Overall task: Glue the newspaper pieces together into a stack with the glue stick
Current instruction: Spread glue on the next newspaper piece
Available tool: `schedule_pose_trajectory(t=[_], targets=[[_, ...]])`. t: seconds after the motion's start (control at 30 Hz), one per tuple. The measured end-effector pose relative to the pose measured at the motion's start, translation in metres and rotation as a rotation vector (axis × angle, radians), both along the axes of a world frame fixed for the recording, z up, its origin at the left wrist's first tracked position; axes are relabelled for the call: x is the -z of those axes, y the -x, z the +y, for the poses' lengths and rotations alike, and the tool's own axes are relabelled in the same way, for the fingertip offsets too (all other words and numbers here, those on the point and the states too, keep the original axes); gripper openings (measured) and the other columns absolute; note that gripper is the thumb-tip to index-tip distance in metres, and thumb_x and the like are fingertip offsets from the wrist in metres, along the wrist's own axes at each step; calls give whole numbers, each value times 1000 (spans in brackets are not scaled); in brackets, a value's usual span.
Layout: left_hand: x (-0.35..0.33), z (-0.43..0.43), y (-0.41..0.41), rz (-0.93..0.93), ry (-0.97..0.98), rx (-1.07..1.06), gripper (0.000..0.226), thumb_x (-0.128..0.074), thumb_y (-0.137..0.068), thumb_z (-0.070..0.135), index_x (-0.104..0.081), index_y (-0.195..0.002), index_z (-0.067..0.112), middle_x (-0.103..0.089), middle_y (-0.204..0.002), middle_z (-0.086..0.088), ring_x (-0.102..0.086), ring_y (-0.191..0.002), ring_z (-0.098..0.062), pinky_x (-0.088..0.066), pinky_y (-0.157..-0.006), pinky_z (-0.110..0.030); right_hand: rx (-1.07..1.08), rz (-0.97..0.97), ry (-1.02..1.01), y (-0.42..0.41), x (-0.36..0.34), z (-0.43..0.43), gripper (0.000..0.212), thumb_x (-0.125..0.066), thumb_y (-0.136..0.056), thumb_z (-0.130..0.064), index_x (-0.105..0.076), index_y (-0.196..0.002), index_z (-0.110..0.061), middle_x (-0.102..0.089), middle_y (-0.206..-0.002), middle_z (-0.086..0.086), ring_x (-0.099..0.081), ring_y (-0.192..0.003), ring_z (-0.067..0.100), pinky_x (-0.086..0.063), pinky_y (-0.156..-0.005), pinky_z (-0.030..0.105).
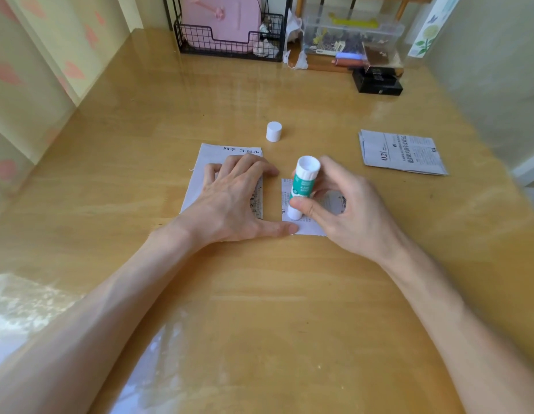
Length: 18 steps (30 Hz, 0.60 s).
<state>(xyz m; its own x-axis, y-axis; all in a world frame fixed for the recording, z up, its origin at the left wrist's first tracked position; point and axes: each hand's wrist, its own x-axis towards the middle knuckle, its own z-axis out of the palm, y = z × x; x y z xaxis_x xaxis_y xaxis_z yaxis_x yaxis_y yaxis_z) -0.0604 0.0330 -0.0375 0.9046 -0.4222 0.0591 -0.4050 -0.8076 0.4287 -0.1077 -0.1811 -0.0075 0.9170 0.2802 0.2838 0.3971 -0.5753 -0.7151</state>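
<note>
Head view: nearest, the left hand [229,195] lies flat with fingers spread on a newspaper piece [212,153]. Its thumb stretches across to the near corner of a smaller newspaper piece [310,230] under the right hand [346,210]. That hand has thumb and fingers clamped round the glue stick [303,183], which stands tilted with its lower end on the smaller piece. The thumb hides the tip, so I cannot tell whether glue meets the paper.

Only a thumb tip pins the smaller piece, so a firm stroke could drag, crumple or tear the thin newsprint. A stroke that runs off the edge would likely smear glue on the glossy wooden surface [259,294] and stick the piece there.

The glue stick is white with a green label band. Both pieces are pale, with dark print.

Just beyond the hands its white cap [274,131] stands upright, where a careless reach might knock it over. Beyond and outward of the right hand, well apart, lies a pile of newspaper pieces [404,153].
</note>
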Motion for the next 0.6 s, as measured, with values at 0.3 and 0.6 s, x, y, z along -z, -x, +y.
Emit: schedule_pose_trajectory(t=[0.3,0.6], targets=[[-2,1,2,-11,27,24,92,-66,-60,91,-44,-140,49,-34,-130,31,-26,-137,-3,-14,-104,-29,21,-11,64,-5,1,-1,26,-77,-96,-21,-60,-110,-7,-77,-96,-6,-74,-98,14,-56,-89,42],[-2,1,1,-12,31,23,88,-69,-60,89,-46,-135,49,-38,-133,28,-27,-137,-4,-12,-102,-28,119,-78,77,-20,6,1,26,-77,-96,-19,-58,-107,-7,-78,-96,-8,-74,-97,6,-57,-88,36]])
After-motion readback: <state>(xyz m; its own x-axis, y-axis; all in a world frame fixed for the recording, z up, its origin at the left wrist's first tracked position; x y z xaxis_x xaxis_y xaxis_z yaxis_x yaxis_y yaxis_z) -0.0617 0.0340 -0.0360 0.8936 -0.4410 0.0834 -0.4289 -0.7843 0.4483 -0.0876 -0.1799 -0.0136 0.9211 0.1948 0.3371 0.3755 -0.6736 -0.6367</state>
